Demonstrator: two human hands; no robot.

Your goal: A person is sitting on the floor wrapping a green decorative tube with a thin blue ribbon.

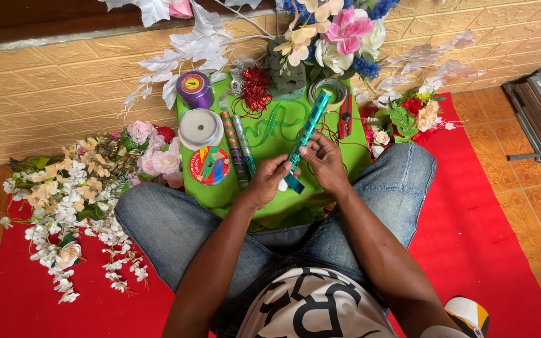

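A shiny teal roll of foil wrap [308, 130] slants from my hands up toward the wall. My left hand [272, 179] grips its lower end, and my right hand [324, 161] pinches the loose teal edge next to it. Both hands hover over a green stool [270, 141] between my knees. On the stool lie two more foil rolls [239, 150], a white ribbon spool [200, 128], a purple spool [195, 89], a flat red-and-green spool [209, 165], red tinsel [256, 87] and a curl of green ribbon [264, 128].
Artificial flowers lie in a heap at the left [89, 188], a small bunch at the right [408, 119], and a bouquet at the top [333, 37] against the tan brick wall. A red cutter [345, 116] rests on the stool. A red mat [489, 238] covers the tiled floor.
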